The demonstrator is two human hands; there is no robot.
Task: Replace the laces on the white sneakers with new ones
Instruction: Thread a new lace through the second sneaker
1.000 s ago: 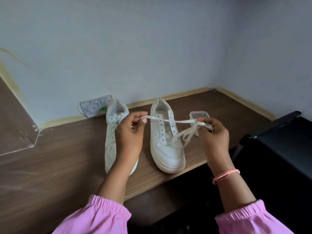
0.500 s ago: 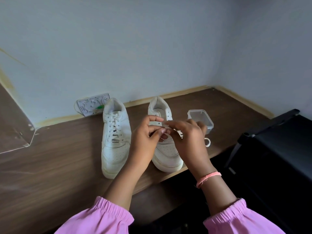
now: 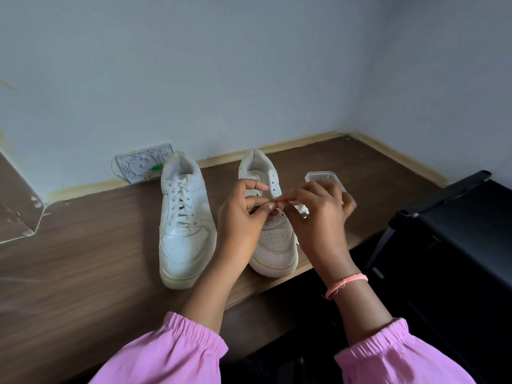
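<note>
Here, laced left sneaker (image 3: 185,217) on tabletop (image 3: 83,259), long axis running toward wall. Left hand (image 3: 243,214) and right hand (image 3: 318,214), fingertips meeting, pinch lace (image 3: 300,209) directly over unlaced right sneaker (image 3: 273,239); eyelets just below, both hands equally near. Clear container (image 3: 324,177) beyond.

Laced left sneaker (image 3: 185,223) beside unlaced right sneaker (image 3: 273,239), toes toward viewer.

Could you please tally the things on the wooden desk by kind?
White sneakers: 2 (laced sneaker, unlaced sneaker)
Clear plastic container: 1
Loose lace: 1
Patterned card: 1
Total: 5
</note>
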